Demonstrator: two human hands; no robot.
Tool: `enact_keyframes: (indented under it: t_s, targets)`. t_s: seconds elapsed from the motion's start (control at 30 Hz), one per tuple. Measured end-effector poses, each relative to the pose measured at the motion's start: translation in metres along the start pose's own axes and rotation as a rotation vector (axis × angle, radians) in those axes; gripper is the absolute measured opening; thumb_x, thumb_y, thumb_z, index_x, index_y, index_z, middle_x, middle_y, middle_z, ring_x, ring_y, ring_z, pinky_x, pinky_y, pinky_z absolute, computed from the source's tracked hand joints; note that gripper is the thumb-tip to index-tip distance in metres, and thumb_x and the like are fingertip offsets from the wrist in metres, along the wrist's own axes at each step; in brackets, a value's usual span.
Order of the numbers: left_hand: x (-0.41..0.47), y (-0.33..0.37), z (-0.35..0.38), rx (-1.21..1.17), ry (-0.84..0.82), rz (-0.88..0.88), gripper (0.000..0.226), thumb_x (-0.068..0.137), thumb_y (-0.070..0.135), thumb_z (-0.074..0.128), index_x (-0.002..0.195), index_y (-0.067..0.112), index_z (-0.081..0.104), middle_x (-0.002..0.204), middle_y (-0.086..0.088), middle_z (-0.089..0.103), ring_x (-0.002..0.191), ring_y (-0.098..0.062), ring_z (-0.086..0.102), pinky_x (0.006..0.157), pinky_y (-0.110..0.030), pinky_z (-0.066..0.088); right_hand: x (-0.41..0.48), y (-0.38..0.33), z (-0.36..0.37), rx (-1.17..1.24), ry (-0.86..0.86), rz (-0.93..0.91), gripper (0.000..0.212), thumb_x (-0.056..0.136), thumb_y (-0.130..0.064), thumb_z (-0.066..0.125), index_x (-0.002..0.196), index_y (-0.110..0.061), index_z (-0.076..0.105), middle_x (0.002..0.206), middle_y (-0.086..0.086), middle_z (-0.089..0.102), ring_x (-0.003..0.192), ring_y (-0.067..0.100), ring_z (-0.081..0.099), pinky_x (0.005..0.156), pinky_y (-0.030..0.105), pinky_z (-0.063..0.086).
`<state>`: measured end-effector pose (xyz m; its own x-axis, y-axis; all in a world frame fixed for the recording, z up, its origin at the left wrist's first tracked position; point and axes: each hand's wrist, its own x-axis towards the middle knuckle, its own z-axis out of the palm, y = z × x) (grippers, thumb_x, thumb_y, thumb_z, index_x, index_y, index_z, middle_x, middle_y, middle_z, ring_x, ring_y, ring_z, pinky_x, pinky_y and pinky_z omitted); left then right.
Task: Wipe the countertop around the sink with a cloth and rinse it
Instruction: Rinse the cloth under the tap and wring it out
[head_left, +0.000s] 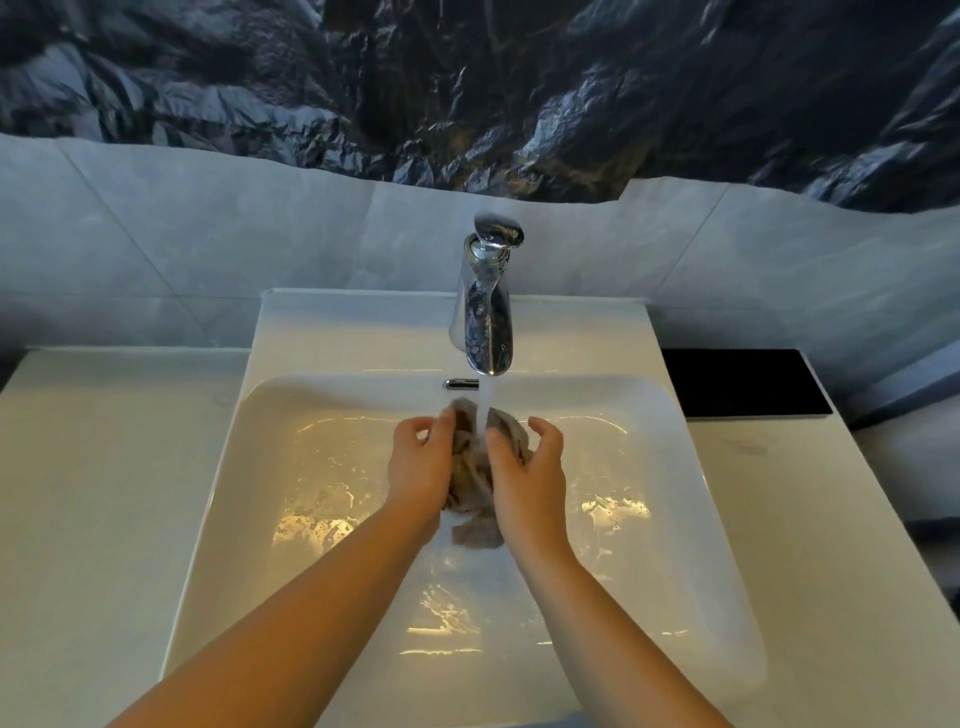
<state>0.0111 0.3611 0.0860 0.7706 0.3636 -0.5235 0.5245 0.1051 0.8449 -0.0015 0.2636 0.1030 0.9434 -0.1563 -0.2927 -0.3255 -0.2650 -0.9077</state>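
A wet grey-brown cloth (474, 486) is bunched between both hands over the white sink basin (691, 519). My left hand (420, 462) grips its left side and my right hand (527, 475) grips its right side, fingers curled round the fabric. A stream of water (484, 410) falls from the chrome faucet (485, 306) onto the cloth between my hands. A loose end of the cloth hangs below my wrists. The pale countertop (104, 493) spreads left and right of the basin.
A chrome overflow slot (461, 384) sits in the basin's back wall. A flat black panel (743, 382) lies on the counter at the right rear. Grey tiles and a dark rocky wall rise behind the sink. Water pools in the basin.
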Motion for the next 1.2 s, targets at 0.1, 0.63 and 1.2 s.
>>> enact_keyframes:
  t_s: [0.1, 0.63, 1.2]
  targets:
    - [-0.003, 0.005, 0.006, 0.039, 0.0, 0.046, 0.036, 0.096, 0.047, 0.042, 0.092, 0.017, 0.062, 0.085, -0.009, 0.066, 0.082, -0.024, 0.065, 0.078, -0.042, 0.056, -0.005, -0.002, 0.001, -0.004, -0.006, -0.113, 0.023, 0.095, -0.039, 0.05, 0.115, -0.029, 0.054, 0.098, -0.016, 0.061, 0.089, 0.005, 0.061, 0.072, 0.014, 0.052]
    - [-0.01, 0.006, -0.015, 0.122, -0.058, -0.02, 0.042, 0.094, 0.048, 0.044, 0.088, 0.013, 0.068, 0.088, -0.012, 0.071, 0.083, -0.028, 0.068, 0.082, -0.046, 0.056, 0.036, -0.007, -0.016, -0.339, -0.106, 0.061, 0.038, 0.095, -0.044, 0.045, 0.111, -0.013, 0.061, 0.103, 0.003, 0.063, 0.093, 0.017, 0.058, 0.081, 0.033, 0.048]
    - [-0.037, 0.016, -0.062, 0.265, -0.107, 0.125, 0.019, 0.092, 0.033, 0.057, 0.09, 0.016, 0.066, 0.092, -0.006, 0.065, 0.087, -0.026, 0.062, 0.075, -0.043, 0.057, 0.024, -0.118, -0.036, -0.573, -0.042, -0.796, 0.052, 0.099, -0.026, 0.045, 0.148, -0.025, 0.026, 0.158, -0.007, 0.021, 0.143, 0.011, 0.024, 0.107, 0.019, 0.022]
